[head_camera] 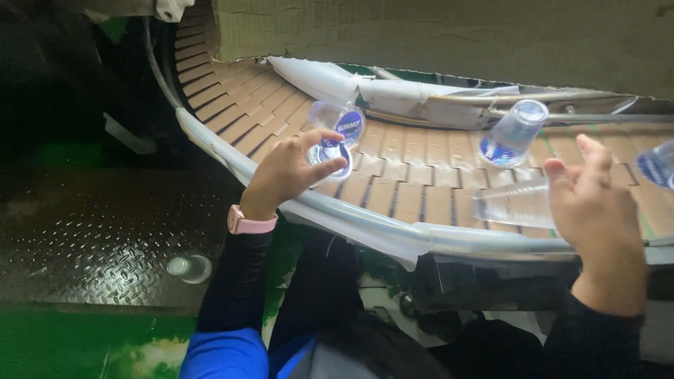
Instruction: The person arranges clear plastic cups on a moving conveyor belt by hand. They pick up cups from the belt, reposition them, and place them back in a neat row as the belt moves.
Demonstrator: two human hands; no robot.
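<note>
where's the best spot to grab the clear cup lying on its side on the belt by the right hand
Probably around its ribbed wall near the mouth, coming from above. The clear cup lies flat across the conveyor belt, so its round side faces up and its ends point sideways. The right hand is already beside the end nearest it, fingers spread, while the left hand holds a sealed cup.
</note>
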